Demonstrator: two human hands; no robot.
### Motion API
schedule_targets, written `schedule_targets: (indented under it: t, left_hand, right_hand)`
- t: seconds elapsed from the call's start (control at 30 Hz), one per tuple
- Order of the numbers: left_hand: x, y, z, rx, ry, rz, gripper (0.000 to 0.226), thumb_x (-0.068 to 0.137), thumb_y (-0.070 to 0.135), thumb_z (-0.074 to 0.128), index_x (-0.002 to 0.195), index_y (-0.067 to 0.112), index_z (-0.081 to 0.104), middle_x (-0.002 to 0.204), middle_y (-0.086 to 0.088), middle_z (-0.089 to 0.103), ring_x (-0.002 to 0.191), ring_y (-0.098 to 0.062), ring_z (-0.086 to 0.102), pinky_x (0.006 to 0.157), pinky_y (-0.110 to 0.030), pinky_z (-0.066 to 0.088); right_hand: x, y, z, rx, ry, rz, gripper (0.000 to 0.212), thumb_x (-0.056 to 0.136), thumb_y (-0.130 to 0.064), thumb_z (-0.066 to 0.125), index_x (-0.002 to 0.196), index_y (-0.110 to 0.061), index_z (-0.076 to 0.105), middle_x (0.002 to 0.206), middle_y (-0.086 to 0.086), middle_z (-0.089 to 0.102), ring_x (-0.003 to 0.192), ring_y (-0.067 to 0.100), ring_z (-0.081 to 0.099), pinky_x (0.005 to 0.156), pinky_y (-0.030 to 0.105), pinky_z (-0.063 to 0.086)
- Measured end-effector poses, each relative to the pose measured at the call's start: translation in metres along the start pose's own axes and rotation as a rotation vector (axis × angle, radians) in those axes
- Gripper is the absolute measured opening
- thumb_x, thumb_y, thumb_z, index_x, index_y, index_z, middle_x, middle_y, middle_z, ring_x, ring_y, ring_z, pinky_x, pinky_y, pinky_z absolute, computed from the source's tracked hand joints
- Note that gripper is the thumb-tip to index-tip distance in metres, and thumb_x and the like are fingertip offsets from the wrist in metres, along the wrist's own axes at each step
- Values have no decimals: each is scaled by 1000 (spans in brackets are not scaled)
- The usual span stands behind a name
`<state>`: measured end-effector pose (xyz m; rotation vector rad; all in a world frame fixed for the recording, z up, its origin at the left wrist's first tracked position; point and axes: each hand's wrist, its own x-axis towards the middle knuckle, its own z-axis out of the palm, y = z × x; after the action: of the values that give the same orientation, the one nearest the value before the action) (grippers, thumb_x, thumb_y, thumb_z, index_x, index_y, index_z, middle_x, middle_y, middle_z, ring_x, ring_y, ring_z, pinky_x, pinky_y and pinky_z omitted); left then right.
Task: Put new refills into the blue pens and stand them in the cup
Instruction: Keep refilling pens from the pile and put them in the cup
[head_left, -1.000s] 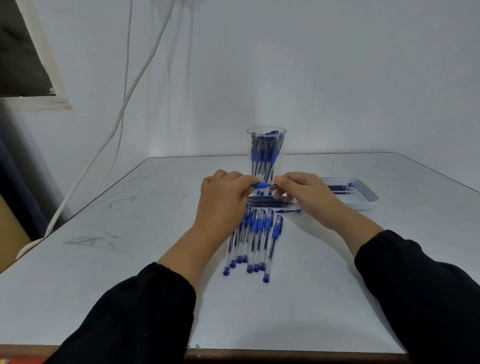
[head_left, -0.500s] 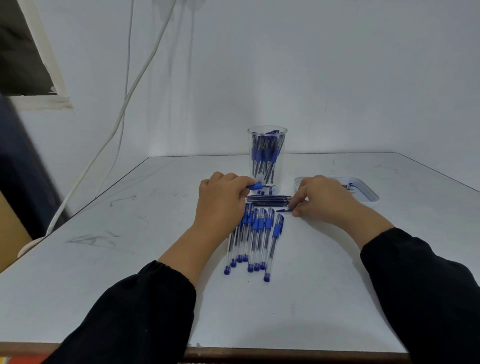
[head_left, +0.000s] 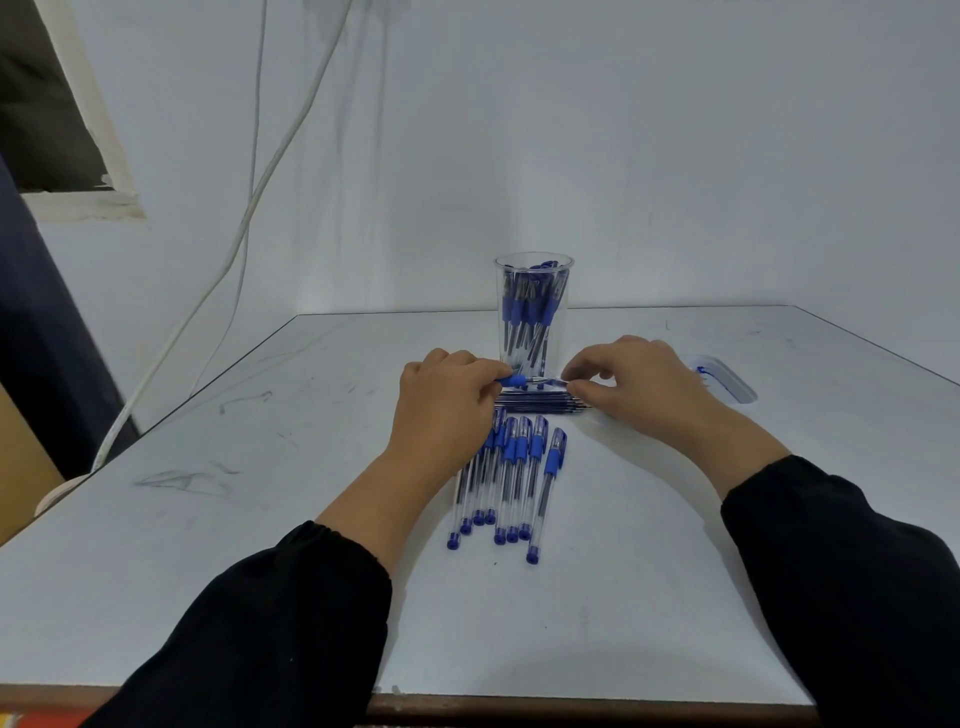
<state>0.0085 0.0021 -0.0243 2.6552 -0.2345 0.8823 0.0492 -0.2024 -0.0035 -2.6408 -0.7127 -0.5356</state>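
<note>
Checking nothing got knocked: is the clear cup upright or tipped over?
Upright. The cup stands on its base on the table with its open rim on top, and blue pens stand inside it.

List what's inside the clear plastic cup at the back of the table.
The clear plastic cup holds a bunch of blue-grip pens standing upright. The count is unclear because they overlap, and the left hand and right hand cover the cup's base.
</note>
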Motion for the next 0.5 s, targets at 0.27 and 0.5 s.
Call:
schedule_targets:
  t: [0.27,0.5]
  left_hand:
    - [0,2,1,-15,-24,23,28,96,25,47,120,31,62,109,6,64,103,-15,47,91,-31,24]
    - [-2,3,1,-79,-40,69,29,96,24,48,122,26,61,108,2,65,100,-17,49,89,-32,37]
  right_hand:
    - [-1,-8,2,54,-24,-21,13,92,-35,59,101,-35,69,84,-24,58,86,5,53,84,31,43]
    - [-1,-12,3,506,-42,132,9,86,-23,71,92,-29,71,87,-13,70,81,0,65,75,18,48]
